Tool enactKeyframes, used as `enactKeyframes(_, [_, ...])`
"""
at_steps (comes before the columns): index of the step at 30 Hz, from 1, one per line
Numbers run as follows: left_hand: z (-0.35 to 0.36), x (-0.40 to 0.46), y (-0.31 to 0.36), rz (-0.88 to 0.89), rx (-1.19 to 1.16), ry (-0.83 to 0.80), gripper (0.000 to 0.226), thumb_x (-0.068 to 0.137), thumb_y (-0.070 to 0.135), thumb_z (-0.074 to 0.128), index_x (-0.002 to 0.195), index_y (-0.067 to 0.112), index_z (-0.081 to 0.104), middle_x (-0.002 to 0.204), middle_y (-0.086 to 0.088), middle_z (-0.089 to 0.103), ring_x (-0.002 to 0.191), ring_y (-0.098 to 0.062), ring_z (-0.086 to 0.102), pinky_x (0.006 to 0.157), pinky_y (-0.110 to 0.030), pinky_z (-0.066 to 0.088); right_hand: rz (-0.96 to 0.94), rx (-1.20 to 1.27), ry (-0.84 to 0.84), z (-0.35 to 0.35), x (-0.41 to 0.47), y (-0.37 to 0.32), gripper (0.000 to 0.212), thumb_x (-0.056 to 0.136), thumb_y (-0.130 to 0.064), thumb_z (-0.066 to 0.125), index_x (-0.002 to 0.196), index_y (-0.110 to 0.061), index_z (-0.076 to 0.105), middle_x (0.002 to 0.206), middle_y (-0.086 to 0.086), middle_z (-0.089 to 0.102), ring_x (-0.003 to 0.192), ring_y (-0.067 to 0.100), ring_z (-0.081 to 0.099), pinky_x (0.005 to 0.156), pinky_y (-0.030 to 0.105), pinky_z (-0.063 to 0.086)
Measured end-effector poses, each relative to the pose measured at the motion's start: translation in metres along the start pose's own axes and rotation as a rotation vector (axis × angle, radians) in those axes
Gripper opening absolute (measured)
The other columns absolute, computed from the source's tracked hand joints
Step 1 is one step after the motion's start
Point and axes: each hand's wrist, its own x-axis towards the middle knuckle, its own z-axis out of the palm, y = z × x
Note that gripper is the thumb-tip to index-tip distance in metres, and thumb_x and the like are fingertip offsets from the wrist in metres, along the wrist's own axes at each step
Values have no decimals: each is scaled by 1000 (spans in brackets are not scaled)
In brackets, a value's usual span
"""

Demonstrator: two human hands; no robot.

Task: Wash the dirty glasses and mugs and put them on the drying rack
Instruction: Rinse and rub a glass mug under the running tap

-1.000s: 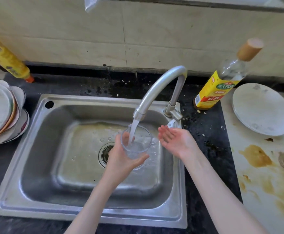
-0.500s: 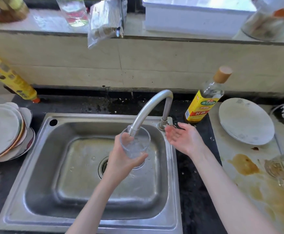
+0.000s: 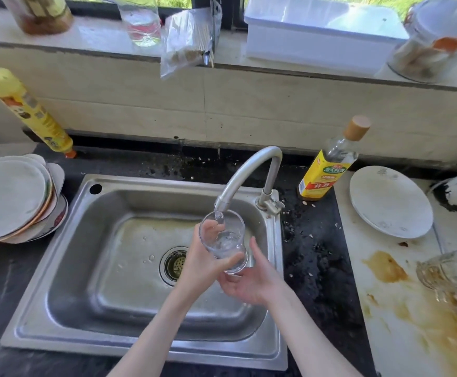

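Observation:
My left hand [image 3: 202,263] grips a clear drinking glass [image 3: 223,236] upright over the steel sink [image 3: 67,268], right under the tap spout [image 3: 238,183]. Water runs into the glass, which is partly full. My right hand [image 3: 251,281] cups the glass's base from below and from the right, fingers curled round it. A dirty glass mug [image 3: 450,270] lies on its side at the right edge of the stained counter.
A stack of dirty plates [image 3: 12,200] sits left of the sink. A white plate [image 3: 390,202] and a yellow-labelled bottle [image 3: 327,167] stand to the right. Brown spills cover the white board [image 3: 401,308]. A yellow bottle [image 3: 29,110] leans at back left. Containers line the windowsill.
My right hand came from beside the tap to under the glass and now holds its base. The view tilted up, showing the windowsill. Water keeps filling the glass.

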Motion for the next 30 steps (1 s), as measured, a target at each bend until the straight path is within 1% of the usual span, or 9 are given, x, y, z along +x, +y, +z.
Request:
enactKeyframes(5, [-6, -12, 3, 19, -24, -66, 69, 52, 29, 81, 111, 26, 46, 116, 9, 52, 111, 0, 53, 88, -11, 41, 30, 122, -36, 12, 3, 3, 62, 78, -33, 75, 115, 10, 51, 99, 34, 61, 89, 43, 62, 66, 49, 58])
enactKeyframes(9, [-21, -19, 1, -69, -105, -138, 76, 55, 33, 83, 119, 30, 42, 127, 4, 52, 118, -7, 53, 95, -25, 44, -144, 136, -36, 11, 7, 3, 61, 78, -22, 75, 125, 5, 47, 115, 29, 57, 93, 42, 64, 79, 46, 56])
enactKeyframes(12, [-29, -28, 6, -177, -185, -146, 85, 59, 36, 87, 126, 29, 34, 129, 3, 49, 114, -8, 56, 87, -25, 51, -307, 36, -52, 6, 1, -3, 49, 83, -20, 69, 120, 5, 49, 104, 34, 62, 86, 44, 67, 71, 51, 58])
enactKeyframes(16, [-30, -31, 6, -287, -70, -130, 95, 48, 58, 84, 123, 31, 33, 124, 2, 48, 106, -16, 60, 85, -36, 55, -519, -191, 58, 4, -6, -10, 31, 83, -15, 67, 108, 0, 59, 87, 21, 68, 78, 32, 69, 79, 40, 55])
enactKeyframes(19, [-30, -29, 4, -342, 95, -202, 83, 62, 46, 80, 127, 27, 32, 120, 1, 50, 104, -14, 59, 80, -22, 48, -655, -244, 62, 0, -7, -12, 59, 69, -15, 75, 122, -1, 55, 105, 18, 61, 95, 30, 62, 73, 34, 59])
enactKeyframes(21, [-32, -29, -2, -334, 149, -224, 85, 64, 41, 83, 131, 21, 35, 116, -1, 55, 103, -10, 60, 85, -22, 48, -701, -241, 37, 0, -11, -10, 68, 69, -13, 73, 131, -2, 46, 108, 12, 60, 96, 26, 62, 72, 29, 59])
enactKeyframes(24, [-33, -33, -5, -312, 138, -207, 82, 65, 33, 84, 130, 21, 36, 121, 0, 55, 104, -4, 58, 91, -28, 49, -672, -213, -27, -4, -16, -7, 81, 70, -13, 71, 140, -1, 32, 123, 16, 59, 104, 23, 62, 79, 28, 58])
enactKeyframes(27, [-36, -42, -6, -295, 94, -208, 83, 63, 33, 85, 130, 23, 36, 129, 2, 51, 106, -3, 59, 91, -30, 50, -611, -295, -67, -8, -23, -4, 65, 75, -16, 67, 133, -2, 39, 130, 15, 55, 112, 21, 56, 92, 30, 48])
enactKeyframes(30, [-38, -49, -5, -306, 17, -213, 96, 51, 46, 88, 130, 23, 38, 130, 4, 51, 105, -4, 61, 77, -22, 53, -559, -391, -81, -12, -24, 4, 46, 74, -12, 66, 116, -11, 47, 118, 9, 60, 109, 21, 57, 104, 34, 40])
